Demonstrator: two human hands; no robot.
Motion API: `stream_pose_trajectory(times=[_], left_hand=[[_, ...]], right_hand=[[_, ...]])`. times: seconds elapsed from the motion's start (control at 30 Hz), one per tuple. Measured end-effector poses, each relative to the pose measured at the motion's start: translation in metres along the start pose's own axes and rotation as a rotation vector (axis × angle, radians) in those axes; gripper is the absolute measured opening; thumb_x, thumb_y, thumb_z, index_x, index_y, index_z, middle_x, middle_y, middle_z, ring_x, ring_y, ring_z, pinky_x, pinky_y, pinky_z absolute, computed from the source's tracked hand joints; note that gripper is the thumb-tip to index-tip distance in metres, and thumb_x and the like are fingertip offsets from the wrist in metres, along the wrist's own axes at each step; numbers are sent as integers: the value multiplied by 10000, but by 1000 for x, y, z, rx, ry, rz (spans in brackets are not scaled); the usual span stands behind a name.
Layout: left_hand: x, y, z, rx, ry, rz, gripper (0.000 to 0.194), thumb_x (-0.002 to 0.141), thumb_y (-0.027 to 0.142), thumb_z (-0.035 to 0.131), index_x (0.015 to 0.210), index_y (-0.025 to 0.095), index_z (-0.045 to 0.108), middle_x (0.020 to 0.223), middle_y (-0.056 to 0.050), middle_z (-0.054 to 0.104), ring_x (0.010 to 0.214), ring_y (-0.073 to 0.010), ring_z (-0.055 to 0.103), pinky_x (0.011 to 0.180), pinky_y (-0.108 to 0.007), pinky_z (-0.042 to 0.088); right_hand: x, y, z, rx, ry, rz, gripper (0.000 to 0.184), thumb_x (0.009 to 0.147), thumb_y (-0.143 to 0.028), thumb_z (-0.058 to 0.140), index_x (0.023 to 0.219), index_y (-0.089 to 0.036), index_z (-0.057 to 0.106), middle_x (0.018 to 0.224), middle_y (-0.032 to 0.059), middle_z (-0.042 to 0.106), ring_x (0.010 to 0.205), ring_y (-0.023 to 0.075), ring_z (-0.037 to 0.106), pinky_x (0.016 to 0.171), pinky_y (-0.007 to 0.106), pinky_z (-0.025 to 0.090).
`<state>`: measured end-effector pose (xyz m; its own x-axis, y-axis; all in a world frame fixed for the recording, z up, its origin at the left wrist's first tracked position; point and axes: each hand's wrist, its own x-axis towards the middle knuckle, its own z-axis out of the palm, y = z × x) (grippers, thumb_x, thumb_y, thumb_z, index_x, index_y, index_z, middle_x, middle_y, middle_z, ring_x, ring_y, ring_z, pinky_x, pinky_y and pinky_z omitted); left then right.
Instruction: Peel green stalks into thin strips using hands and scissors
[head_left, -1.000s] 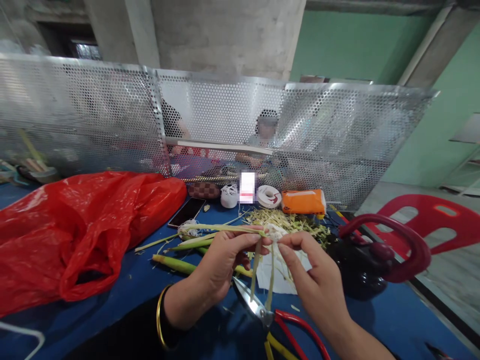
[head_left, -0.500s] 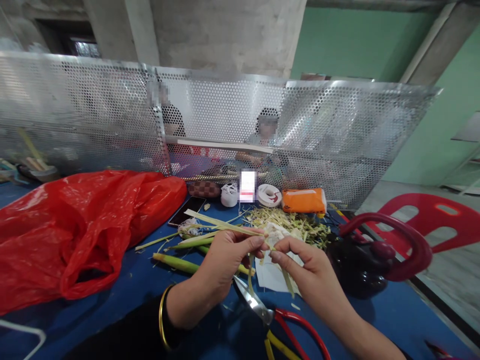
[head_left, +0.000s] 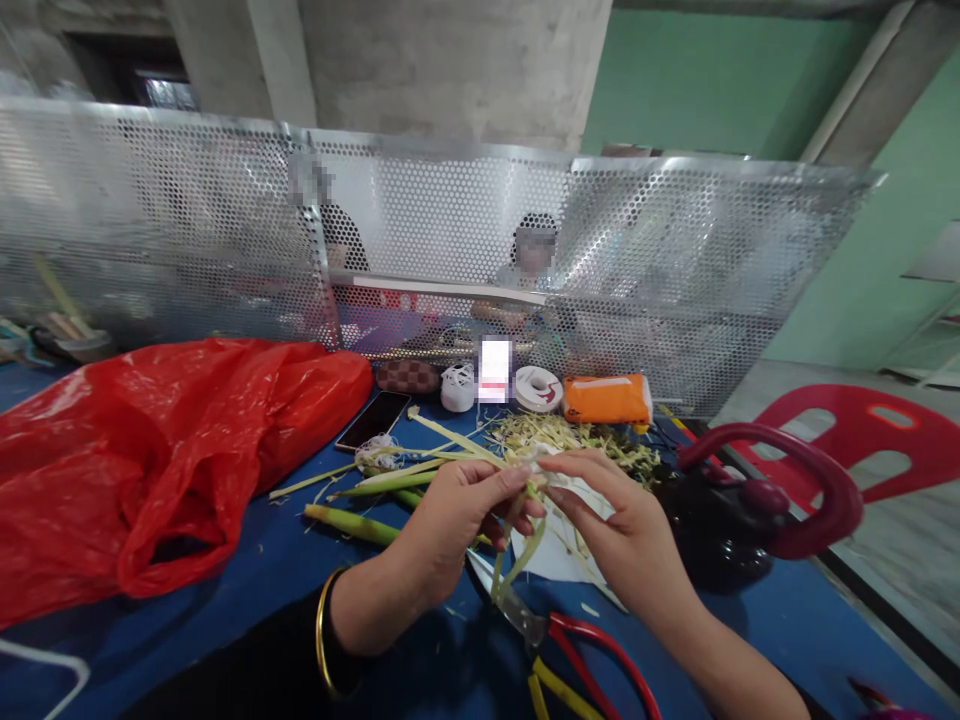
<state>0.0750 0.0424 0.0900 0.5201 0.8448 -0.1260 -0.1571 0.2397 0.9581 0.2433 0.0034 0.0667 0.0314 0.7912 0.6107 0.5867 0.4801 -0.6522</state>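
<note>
My left hand [head_left: 450, 525] is closed, pinching pale green plant strips [head_left: 531, 552] between thumb and fingers. Close against it, my right hand [head_left: 630, 525] pinches the same strips; its fingertips meet those of the left. The strip ends loop and hang below the fingers, while other long ends stick out to the upper left. Under the hands lie red-handled scissors [head_left: 611, 650], blades pointing up-left. Green stalks [head_left: 349, 524] rest beyond my left wrist. Behind the right fingers is a white paper sheet [head_left: 555, 555], partly covered.
A red plastic bag [head_left: 187, 450] fills the left. Behind are a dark phone [head_left: 373, 422], tape roll [head_left: 538, 390], orange packet [head_left: 607, 399] and shredded plant scraps [head_left: 592, 440]. A dark kettle [head_left: 720, 545] stands right. A perforated metal screen [head_left: 435, 220] closes the back, with people beyond.
My right hand has moved up and in against the left fingertips. The strip's loose end has swung from straight down at the right hand into a loop below the fingers.
</note>
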Motion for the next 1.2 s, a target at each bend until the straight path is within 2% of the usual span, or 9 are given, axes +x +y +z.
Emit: stream_pose_trajectory(times=[0.13,0.33,0.43,0.6,0.73,0.87,1.0,1.1,1.2], left_hand=[[1,-4,0,74,1,4,288,715,395,713,635,124,656,628,-32,645,522,-85,529,462,-194,315],[5,-9,-2,127,-36,-58,213,685,346,723,734,142,681,621,-10,651,509,-90,542,448,-195,300],[5,-10,-4,151,-66,-55,211,689,348,719,722,143,681,629,-14,660,513,-90,545,451,-191,313],[3,-10,-4,161,-128,-73,284,738,417,669,756,137,711,723,-51,704,546,-101,575,482,-195,352],[1,-7,0,213,-191,-85,257,721,384,656,691,138,723,594,-23,653,510,-100,554,505,-200,360],[0,-8,4,234,-213,-137,156,656,263,622,609,149,717,505,0,592,487,-107,528,524,-219,400],[-1,-15,6,235,-218,-158,159,615,195,564,618,154,718,540,-11,620,506,-125,558,551,-239,434],[-2,-17,6,262,-194,-179,158,633,210,571,644,156,719,550,-20,638,487,-129,556,529,-241,425],[-3,-17,7,293,-182,-180,172,659,233,569,657,154,723,548,-28,645,475,-125,544,506,-232,401]], right_hand=[[-2,1,0,-75,0,-33,113,883,-233,567,846,-233,674,887,56,691,881,223,641,804,374,496],[-3,-3,-4,-247,79,-104,141,887,-206,531,802,-220,642,837,55,683,844,224,619,794,387,469],[-3,-2,-4,-267,65,-96,137,886,-199,532,826,-218,653,858,58,689,872,231,616,814,398,456],[2,-4,-6,-32,-33,65,201,911,-270,503,961,-221,691,999,68,703,954,227,637,825,362,491],[5,-9,-6,108,-140,146,187,861,-308,563,845,-213,723,910,58,723,903,222,660,802,346,517],[3,-13,-4,165,-199,283,108,758,-311,672,809,-224,711,831,17,720,812,210,673,767,352,526],[0,-15,-1,258,-257,388,73,770,-282,655,795,-213,652,751,-6,694,653,163,658,612,280,518],[-1,-16,0,400,-309,434,92,805,-286,613,767,-207,586,692,-22,658,473,112,581,474,236,461],[-2,-18,2,502,-298,487,122,812,-295,605,754,-204,547,645,-35,614,412,87,516,426,219,412]])
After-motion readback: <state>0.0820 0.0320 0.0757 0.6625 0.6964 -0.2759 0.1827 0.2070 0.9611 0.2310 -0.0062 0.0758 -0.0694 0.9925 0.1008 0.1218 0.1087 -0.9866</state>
